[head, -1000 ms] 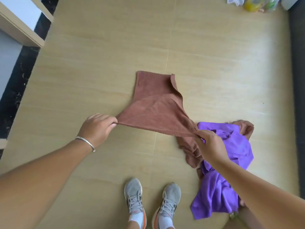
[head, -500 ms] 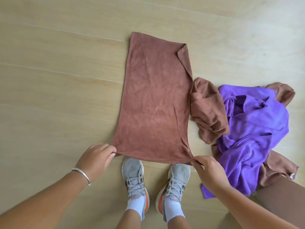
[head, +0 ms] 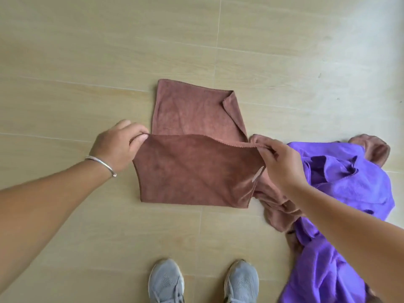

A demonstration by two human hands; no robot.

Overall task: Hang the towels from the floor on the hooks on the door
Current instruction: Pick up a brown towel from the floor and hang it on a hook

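A brown towel [head: 192, 171] lies on the pale wooden floor, its near half folded over toward the far half. My left hand [head: 118, 147] pinches the left corner of the folded edge, and my right hand [head: 282, 165] pinches the right corner. To the right lies a crumpled purple towel [head: 354, 193] on top of another bunched brown towel [head: 277, 213]. No door or hooks are in view.
My two grey sneakers [head: 166, 283] stand at the bottom middle, just behind the folded towel. The wooden floor [head: 87, 62] stretches bare to the left and far side.
Both hands have carried the towel's near edge forward over the towel, folding it roughly in half. Before that they had pulled it flat toward my feet.
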